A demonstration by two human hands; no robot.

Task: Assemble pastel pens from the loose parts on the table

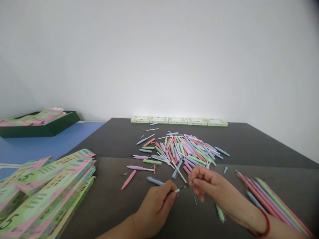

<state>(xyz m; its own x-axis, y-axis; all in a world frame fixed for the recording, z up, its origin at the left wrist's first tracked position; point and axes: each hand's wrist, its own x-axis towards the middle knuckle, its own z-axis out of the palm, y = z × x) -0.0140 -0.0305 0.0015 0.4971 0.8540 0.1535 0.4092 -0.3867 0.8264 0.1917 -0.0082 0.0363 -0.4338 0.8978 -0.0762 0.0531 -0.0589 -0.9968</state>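
Observation:
My left hand [158,205] is closed around a white pen refill [179,190] whose dark tip sticks out to the right. Just right of that tip, my right hand [209,186] has thumb and forefinger pinched together; what lies between them is too small to make out. Beyond both hands spreads a heap of pastel pen parts [184,149], with barrels and white refills mixed. A blue pen barrel [155,181] lies behind my left fingers. Partly hidden under my right wrist is a green barrel [220,212]. A small clear piece [195,200] sits between the hands.
Several long pens [271,202] lie side by side at the right. Stacked printed cardboard boxes [50,192] stand at the left, near a green tray [62,122] of more packaging. Flat boxes [178,120] line the back of the black table [99,139].

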